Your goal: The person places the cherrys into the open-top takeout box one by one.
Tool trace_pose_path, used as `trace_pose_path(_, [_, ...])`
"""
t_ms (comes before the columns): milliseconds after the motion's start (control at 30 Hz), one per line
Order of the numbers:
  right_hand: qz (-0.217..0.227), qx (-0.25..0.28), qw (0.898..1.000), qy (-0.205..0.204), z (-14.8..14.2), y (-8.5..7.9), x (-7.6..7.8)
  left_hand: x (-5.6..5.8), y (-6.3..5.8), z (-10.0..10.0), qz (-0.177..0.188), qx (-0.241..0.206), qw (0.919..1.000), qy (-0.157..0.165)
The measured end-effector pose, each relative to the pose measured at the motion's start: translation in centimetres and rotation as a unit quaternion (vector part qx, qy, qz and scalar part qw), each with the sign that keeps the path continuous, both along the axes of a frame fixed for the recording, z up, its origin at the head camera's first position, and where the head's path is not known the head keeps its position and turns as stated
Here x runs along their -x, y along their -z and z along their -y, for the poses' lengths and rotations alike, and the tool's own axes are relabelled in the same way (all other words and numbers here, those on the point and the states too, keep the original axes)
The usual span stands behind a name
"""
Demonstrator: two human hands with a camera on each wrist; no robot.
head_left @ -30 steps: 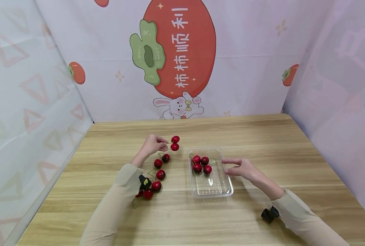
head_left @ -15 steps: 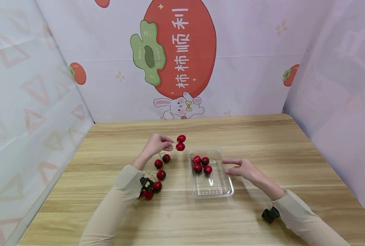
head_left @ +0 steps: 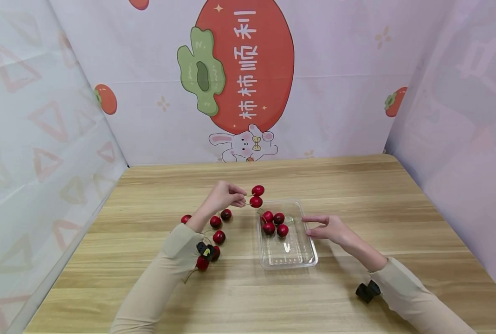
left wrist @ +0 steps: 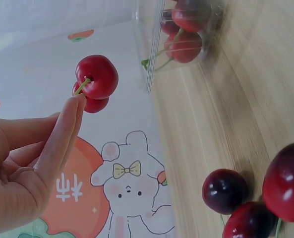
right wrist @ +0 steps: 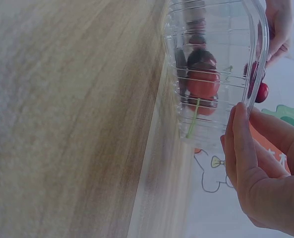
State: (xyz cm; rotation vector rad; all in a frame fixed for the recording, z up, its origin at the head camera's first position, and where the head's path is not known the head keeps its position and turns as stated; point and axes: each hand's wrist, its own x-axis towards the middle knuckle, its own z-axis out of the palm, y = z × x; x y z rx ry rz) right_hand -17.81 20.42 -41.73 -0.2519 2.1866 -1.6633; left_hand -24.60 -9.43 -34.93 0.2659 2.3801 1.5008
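Observation:
My left hand (head_left: 223,196) pinches the green stems of two red cherries (head_left: 258,190), held above the table by the back left corner of a clear plastic box (head_left: 288,266). The left wrist view shows the fingertips on the stem of the nearer cherry (left wrist: 99,77), the other partly behind it. Several cherries (head_left: 268,228) with stems lie at the box's back left. My right hand (head_left: 330,228) touches the box's right rim with thumb and forefinger extended; these fingers (right wrist: 243,141) meet the rim in the right wrist view.
Left of the box, several loose cherries (head_left: 219,237) lie on the wooden table (head_left: 248,301), some partly under the left forearm. A printed cloth (head_left: 335,116) hangs behind the table, with more cloth at both sides. Black wrist cameras (head_left: 368,291) sit at the cuffs.
My left hand has moved right with the two cherries, from above the loose ones to the box's back left corner. The right hand and box have stayed in place.

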Motion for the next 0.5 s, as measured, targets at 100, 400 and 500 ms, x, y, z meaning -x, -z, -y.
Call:
trace_pose_path(100, [0.001,-0.001,1.000,-0.001,0.0,0.1,0.0,-0.2,-0.1,-0.5,0.002,0.000,1.0000,0.009])
trace_pose_path(400, [0.001,0.000,1.000,-0.001,0.0,0.0,0.1,-0.7,-0.1,-2.2,0.002,-0.007,0.9995,0.032])
trace_pose_path(500, [0.001,-0.002,1.000,0.000,0.0,0.0,0.1,-0.6,0.0,-2.7,0.001,-0.006,0.9993,0.037])
